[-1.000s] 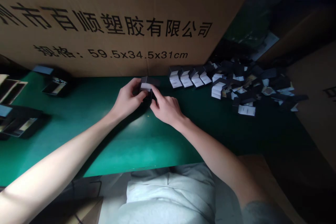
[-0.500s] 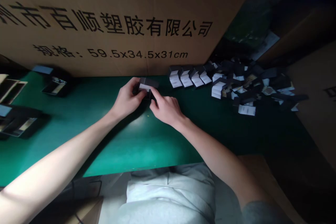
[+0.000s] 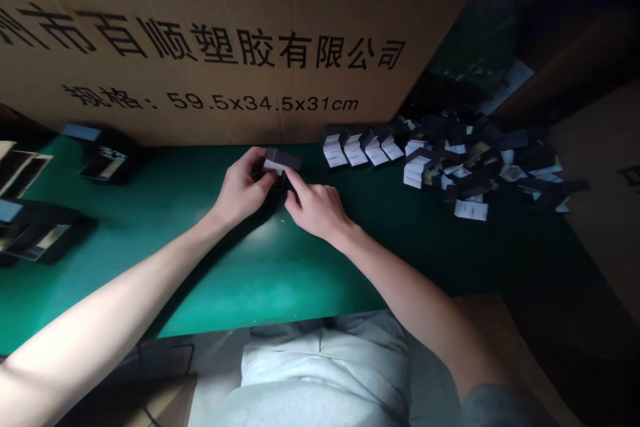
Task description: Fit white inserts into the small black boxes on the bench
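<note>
Near the back of the green table, my left hand (image 3: pixel 243 188) grips a small black box (image 3: pixel 287 159) with a white inside, its thumb on the near side. The box's lid is tilted up, and part of the box is hidden behind the fingers. My right hand (image 3: pixel 320 210) is at the box's right side. Its index finger stretches out and touches the white part, while the thumb is apart from that finger and the other fingers are bent. A row of open black boxes with white insides (image 3: pixel 356 152) stands to the right of my hands.
A large cardboard carton (image 3: pixel 225 127) with black print stands behind the green table (image 3: pixel 240 273). Heaped black and white boxes (image 3: pixel 470 167) lie at the right. More dark boxes (image 3: pixel 103 163) sit at the left. The table's front edge meets my lap.
</note>
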`<state>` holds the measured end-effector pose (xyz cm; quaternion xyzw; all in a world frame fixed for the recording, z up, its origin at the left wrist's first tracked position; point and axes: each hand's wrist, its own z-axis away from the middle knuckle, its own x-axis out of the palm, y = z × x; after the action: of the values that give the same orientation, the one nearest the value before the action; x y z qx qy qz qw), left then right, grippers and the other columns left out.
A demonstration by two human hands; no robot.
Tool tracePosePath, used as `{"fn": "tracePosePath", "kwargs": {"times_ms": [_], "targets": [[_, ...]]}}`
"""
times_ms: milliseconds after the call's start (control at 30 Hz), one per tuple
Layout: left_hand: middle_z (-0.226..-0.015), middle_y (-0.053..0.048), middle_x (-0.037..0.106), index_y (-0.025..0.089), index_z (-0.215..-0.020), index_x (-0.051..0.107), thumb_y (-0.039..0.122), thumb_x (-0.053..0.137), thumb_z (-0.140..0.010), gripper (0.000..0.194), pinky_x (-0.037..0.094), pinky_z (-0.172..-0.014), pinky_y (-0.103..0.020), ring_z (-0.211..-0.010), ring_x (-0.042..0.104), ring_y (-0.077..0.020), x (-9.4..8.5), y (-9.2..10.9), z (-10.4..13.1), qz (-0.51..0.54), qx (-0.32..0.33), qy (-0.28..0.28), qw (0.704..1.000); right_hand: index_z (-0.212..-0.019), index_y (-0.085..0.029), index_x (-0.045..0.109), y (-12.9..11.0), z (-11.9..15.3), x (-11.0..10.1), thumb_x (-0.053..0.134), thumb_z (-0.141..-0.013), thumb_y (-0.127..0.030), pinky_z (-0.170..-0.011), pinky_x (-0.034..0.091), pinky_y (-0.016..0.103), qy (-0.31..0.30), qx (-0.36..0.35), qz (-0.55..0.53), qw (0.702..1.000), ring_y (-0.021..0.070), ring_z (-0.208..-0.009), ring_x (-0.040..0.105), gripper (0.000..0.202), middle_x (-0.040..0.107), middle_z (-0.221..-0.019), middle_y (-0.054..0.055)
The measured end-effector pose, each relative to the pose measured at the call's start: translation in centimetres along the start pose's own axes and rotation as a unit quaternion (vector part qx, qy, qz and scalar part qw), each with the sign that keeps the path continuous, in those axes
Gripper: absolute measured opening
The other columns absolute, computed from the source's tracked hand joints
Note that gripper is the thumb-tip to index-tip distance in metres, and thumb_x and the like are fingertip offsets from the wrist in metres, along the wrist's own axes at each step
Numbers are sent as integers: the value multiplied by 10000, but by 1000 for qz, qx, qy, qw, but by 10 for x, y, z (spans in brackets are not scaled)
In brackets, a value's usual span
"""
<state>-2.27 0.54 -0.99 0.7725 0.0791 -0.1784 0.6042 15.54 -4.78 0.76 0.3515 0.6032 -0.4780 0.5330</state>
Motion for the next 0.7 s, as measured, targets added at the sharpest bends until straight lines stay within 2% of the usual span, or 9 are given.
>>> {"fn": "tracePosePath", "kwargs": {"times_ms": [267, 467, 600, 700], "targets": [[-943, -36, 718, 185, -1050, 667, 226, 679, -798, 255, 501, -765, -324, -860, 648, -210, 0, 0, 0, -11, 4, 2, 1000, -1740, -240, 260, 0, 1, 0, 360, -1094, -308, -872, 558, 314, 1, -5, -6, 1000, 237, -950, 782, 657, 832, -1128, 73], [-968, -41, 742, 187, -1075, 682, 256, 686, -797, 287, 518, -767, -326, -863, 659, -218, 0, -1, -1, -9, -9, -2, 1000, -1742, -244, 254, 0, 1, -1, 357, -1096, -311, -872, 561, 318, -1, -3, 0, 1000, 244, -970, 786, 657, 831, -1146, 75], [-992, -49, 748, 192, -1086, 688, 264, 688, -815, 280, 542, -802, -340, -900, 672, -229, 0, -3, -1, -17, 4, -5, 1000, -1742, -238, 254, 0, 0, -2, 370, -1089, -312, -863, 569, 321, 0, 2, -3, 1000, 245, -947, 790, 666, 834, -1117, 70], [-974, -45, 741, 199, -1080, 684, 286, 689, -827, 267, 546, -770, -327, -882, 668, -224, 0, -4, 0, -32, 7, -3, 999, -1744, -227, 246, 0, -1, -1, 364, -1091, -313, -868, 574, 330, 0, 4, -3, 1000, 244, -933, 790, 669, 834, -1105, 75]]}}
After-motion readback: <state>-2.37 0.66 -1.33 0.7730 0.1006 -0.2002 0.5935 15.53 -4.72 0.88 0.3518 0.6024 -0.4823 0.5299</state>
